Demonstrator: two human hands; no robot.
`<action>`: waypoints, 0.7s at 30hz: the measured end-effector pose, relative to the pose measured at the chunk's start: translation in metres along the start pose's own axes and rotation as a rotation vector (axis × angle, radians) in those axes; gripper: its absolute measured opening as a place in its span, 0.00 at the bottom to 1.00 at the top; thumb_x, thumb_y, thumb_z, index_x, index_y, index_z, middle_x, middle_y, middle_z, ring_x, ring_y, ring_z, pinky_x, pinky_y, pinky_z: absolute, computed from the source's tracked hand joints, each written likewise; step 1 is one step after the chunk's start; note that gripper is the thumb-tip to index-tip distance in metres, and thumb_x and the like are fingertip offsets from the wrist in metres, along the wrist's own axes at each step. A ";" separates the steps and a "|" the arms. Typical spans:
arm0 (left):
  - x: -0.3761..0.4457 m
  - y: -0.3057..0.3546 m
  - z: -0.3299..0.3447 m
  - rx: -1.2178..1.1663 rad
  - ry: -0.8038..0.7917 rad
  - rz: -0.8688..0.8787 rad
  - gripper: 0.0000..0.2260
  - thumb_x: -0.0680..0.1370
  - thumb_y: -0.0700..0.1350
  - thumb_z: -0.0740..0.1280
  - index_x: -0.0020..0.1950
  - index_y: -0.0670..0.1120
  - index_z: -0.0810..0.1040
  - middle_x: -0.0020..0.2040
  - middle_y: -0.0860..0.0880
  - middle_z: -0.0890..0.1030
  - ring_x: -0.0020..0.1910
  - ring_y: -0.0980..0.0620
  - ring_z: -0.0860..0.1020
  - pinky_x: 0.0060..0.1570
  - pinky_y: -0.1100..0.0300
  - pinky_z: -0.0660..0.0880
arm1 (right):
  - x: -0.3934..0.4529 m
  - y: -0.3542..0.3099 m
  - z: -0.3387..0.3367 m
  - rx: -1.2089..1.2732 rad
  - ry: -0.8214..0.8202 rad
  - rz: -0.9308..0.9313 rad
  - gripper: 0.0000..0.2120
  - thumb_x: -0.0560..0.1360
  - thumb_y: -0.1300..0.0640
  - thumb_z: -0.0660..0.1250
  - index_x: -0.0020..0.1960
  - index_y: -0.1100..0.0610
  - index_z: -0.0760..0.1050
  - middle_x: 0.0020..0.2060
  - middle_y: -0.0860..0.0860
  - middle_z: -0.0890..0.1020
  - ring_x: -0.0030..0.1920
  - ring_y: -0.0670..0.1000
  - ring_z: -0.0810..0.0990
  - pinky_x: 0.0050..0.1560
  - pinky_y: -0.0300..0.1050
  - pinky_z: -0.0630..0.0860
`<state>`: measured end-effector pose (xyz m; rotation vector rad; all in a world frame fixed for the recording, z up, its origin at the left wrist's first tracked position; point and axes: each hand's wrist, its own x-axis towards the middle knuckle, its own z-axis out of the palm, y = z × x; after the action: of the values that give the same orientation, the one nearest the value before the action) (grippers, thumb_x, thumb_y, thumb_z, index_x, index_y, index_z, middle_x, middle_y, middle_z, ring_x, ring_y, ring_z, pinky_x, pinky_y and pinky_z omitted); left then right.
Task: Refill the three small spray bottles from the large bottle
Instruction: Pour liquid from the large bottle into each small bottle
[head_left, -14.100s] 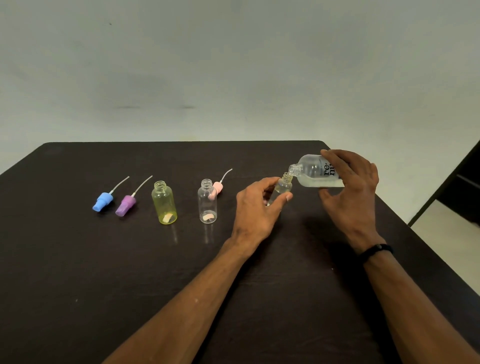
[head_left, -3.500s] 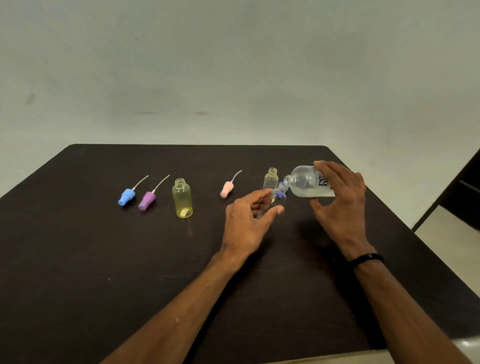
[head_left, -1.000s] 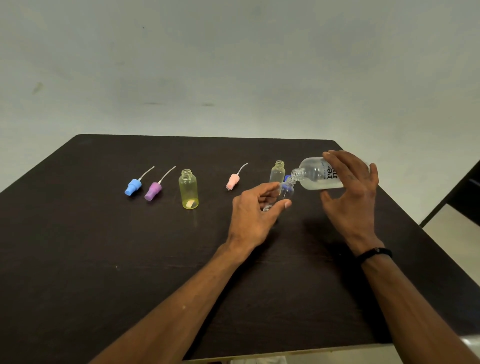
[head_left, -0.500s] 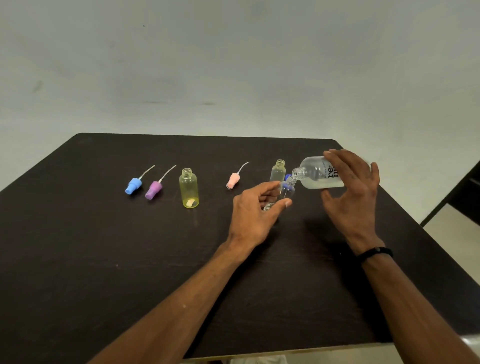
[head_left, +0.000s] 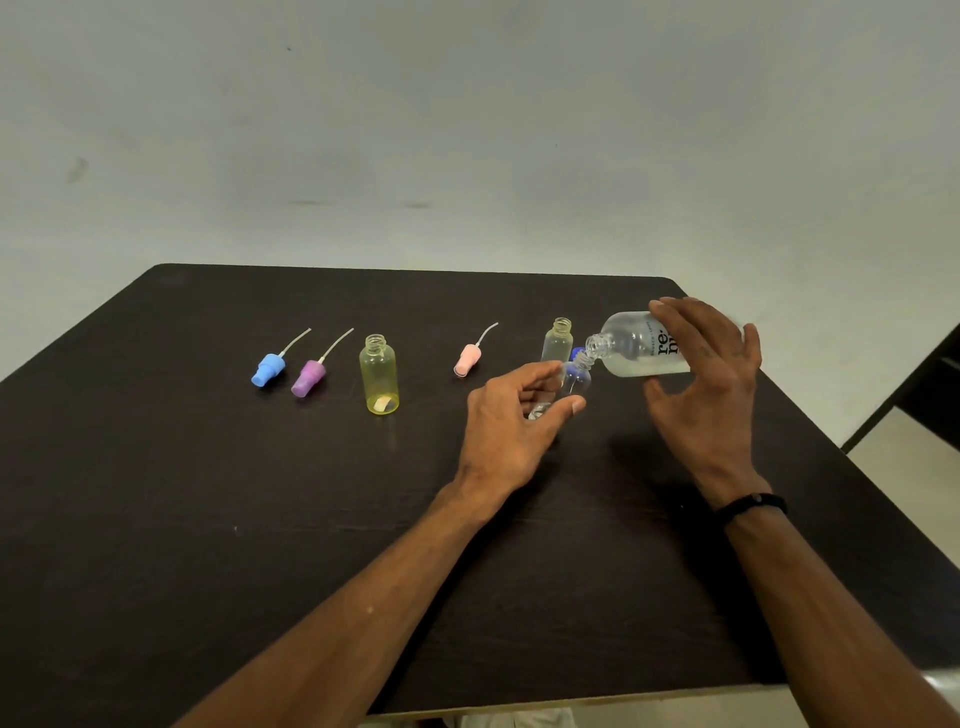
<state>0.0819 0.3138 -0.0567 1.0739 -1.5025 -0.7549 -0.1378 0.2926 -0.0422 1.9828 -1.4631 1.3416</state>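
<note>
Now pouring: my right hand (head_left: 701, 395) grips large bottle (head_left: 636, 345), mouth at small bottle (head_left: 574, 379) tilted in my left hand (head_left: 511, 421), right of yellow bottle (head_left: 380, 375). Misaligned necks would spill onto table (head_left: 156, 519).

The table (head_left: 156, 493) is near-black. On it lie a blue spray cap (head_left: 268, 369), a purple spray cap (head_left: 308, 378) and a pink spray cap (head_left: 467, 360). One small bottle (head_left: 379, 375) is yellow-tinted; the large bottle (head_left: 636, 345) is clear with black lettering. A blue spot (head_left: 575, 355) behind it is perhaps a cap. The wristband (head_left: 752, 506) is black.
</note>
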 end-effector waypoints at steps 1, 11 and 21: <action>0.000 0.000 0.000 0.002 0.002 0.000 0.22 0.75 0.45 0.80 0.68 0.46 0.83 0.57 0.52 0.87 0.55 0.61 0.84 0.58 0.68 0.80 | 0.000 0.000 0.000 0.000 0.001 0.001 0.40 0.66 0.71 0.79 0.76 0.54 0.76 0.73 0.53 0.76 0.76 0.56 0.73 0.78 0.78 0.56; 0.000 0.000 0.000 0.005 0.007 0.008 0.21 0.75 0.44 0.80 0.68 0.45 0.83 0.56 0.52 0.87 0.54 0.63 0.84 0.57 0.70 0.79 | 0.000 -0.001 0.000 0.002 0.008 -0.007 0.40 0.66 0.71 0.79 0.76 0.55 0.76 0.73 0.52 0.77 0.76 0.56 0.73 0.77 0.78 0.56; 0.000 0.000 0.000 0.019 0.007 0.009 0.22 0.75 0.45 0.80 0.68 0.45 0.83 0.57 0.52 0.87 0.55 0.63 0.84 0.55 0.73 0.77 | 0.000 -0.001 0.000 0.002 0.002 -0.001 0.40 0.66 0.72 0.79 0.75 0.55 0.76 0.73 0.53 0.77 0.76 0.56 0.73 0.78 0.78 0.56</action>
<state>0.0820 0.3134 -0.0568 1.0824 -1.5097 -0.7312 -0.1366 0.2932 -0.0417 1.9823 -1.4606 1.3447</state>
